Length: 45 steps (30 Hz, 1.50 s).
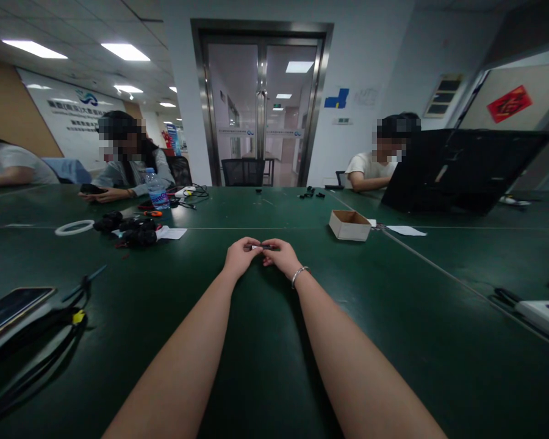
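1. Two bare hands meet over the middle of a dark green tabletop, seen from the wearer's viewpoint, with both forearms reaching forward.
2. The left hand pinches a small item between thumb and fingers; it looks partly white and partly dark, too small to identify.
3. The right hand pinches the same item from the other side, its fingertips close to those of the left. A silver bracelet circles the right wrist.
4. The item is between the two hands, near the centre of the view; whether it touches the tabletop cannot be told.
5. Beyond the hands, to the right, stands an open cardboard box, with a sheet of paper near it. Small black pieces lie farther back.
6. To the left are a white ring, a heap of black parts and an upright water bottle. Nearer, at the left edge, are a phone and black cables with a yellow tie.
7. Across the tabletop sit three other people, one partly behind a large black screen. Glass double doors close the background.
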Each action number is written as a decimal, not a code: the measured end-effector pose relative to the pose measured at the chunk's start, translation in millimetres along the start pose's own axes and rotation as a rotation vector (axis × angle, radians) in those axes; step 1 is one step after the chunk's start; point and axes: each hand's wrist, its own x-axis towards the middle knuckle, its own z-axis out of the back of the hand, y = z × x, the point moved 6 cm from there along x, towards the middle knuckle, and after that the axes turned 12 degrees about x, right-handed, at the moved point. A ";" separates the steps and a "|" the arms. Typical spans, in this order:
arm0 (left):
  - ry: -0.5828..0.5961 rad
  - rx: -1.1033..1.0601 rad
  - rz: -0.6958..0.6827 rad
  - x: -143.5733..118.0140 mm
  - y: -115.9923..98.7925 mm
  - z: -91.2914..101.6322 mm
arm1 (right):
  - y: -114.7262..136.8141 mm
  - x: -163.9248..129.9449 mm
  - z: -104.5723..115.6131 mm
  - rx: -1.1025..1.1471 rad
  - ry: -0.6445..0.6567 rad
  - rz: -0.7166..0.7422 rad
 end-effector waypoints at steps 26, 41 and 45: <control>0.018 -0.320 0.231 0.9 5.9 -6.7 | 6.1 -3.1 11.8 0.376 0.047 -0.003; -0.003 -0.211 0.218 -0.3 3.6 -2.8 | 5.4 -3.2 11.5 0.409 0.121 0.000; -0.001 -0.197 0.231 -0.5 4.0 -2.7 | 4.5 -2.4 11.9 0.421 0.139 0.002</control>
